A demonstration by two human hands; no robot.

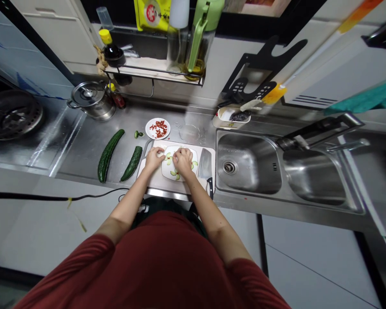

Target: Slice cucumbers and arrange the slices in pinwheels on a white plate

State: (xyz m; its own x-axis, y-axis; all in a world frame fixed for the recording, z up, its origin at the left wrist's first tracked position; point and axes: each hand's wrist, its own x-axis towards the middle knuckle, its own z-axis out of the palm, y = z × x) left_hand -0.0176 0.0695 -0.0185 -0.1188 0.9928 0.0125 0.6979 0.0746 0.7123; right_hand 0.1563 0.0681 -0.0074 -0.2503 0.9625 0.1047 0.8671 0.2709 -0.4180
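Observation:
A white square plate (170,172) with several pale green cucumber slices (169,158) lies on the cutting board (159,183). My left hand (154,159) is at the plate's left edge, its thumb and fingertips bent toward the rim; whether it pinches anything is too small to tell. Over the plate's upper middle is my right hand (183,160), fingers curled together and pointing down, their tips hidden. A knife (206,165) with a black handle rests on the board's right side. Left of the board lie a cut cucumber (131,163) and a longer whole one (110,155).
Behind the board stands a round plate of chopped red pieces (158,128), with small green ends (138,134) beside it. A lidded pot (92,100) is at the back left. The double sink (249,161) is on the right. A bottle shelf (154,71) hangs above.

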